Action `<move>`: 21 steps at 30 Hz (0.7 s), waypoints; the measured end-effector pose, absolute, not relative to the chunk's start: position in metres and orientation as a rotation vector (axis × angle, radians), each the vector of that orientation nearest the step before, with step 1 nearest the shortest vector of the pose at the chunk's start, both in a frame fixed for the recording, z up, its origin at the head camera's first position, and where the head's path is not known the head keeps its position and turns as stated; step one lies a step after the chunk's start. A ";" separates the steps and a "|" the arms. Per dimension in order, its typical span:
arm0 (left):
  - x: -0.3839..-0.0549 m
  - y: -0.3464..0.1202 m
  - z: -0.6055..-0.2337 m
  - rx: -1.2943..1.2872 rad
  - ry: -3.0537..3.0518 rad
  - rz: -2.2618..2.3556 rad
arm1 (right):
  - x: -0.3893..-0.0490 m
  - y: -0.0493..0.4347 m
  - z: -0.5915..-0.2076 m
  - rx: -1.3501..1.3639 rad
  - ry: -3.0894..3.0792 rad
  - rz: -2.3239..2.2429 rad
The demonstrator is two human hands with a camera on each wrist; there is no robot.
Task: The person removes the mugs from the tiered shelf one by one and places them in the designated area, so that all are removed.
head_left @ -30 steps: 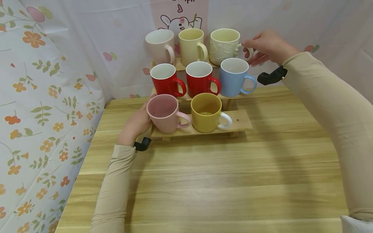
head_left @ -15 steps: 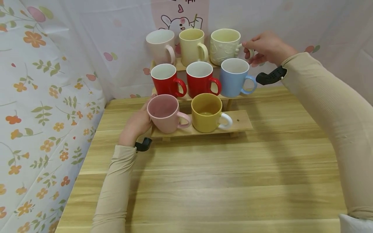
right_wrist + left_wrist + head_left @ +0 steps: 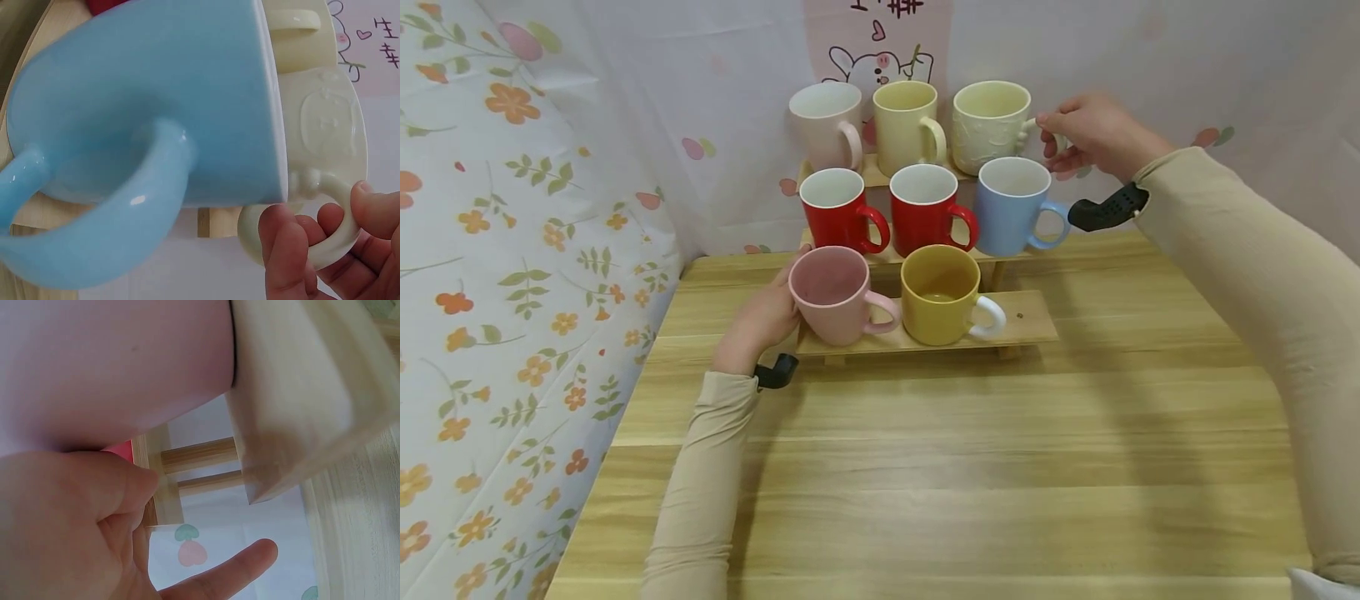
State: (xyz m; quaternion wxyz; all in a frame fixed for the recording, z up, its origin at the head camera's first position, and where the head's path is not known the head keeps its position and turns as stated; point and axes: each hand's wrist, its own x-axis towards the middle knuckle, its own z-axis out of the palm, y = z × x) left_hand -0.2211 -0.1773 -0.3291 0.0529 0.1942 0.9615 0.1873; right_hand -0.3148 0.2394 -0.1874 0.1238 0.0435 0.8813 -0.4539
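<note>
In the head view, my right hand (image 3: 1093, 133) pinches the handle of a pale yellow-green embossed mug (image 3: 990, 129) at the right end of the rack's top tier. The right wrist view shows thumb and fingers curled round that mug's handle (image 3: 340, 215), behind a light blue mug (image 3: 156, 94). My left hand (image 3: 763, 315) is at the left end of the wooden rack (image 3: 1033, 315), beside a pink mug (image 3: 842, 321). In the left wrist view its thumb lies against the middle tier's edge and one finger stretches out; some fingers are hidden.
Two red mugs (image 3: 925, 217) share the middle tier with the blue one. A pale pink mug (image 3: 827, 137) and a yellow mug (image 3: 904, 137) stand on the top tier. A mustard mug (image 3: 936, 312) with a white handle is on the lowest tier. A floral curtain (image 3: 535, 292) hangs left.
The whole head view has shifted slightly, so everything sits a little lower and further right. Both hands keep their places at the rack and at the mug's handle.
</note>
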 end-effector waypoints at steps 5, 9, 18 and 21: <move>-0.220 -0.177 -0.329 0.592 2.929 0.579 | -0.312 0.245 -0.189 0.114 2.557 -1.390; -0.219 -0.177 -0.329 0.569 2.920 0.591 | -0.310 0.249 -0.190 0.100 2.557 -1.406; -0.220 -0.177 -0.329 0.578 2.922 0.603 | -0.303 0.261 -0.191 0.086 2.540 -1.440; -0.220 -0.177 -0.329 0.580 2.917 0.619 | -0.302 0.265 -0.191 0.093 2.527 -1.469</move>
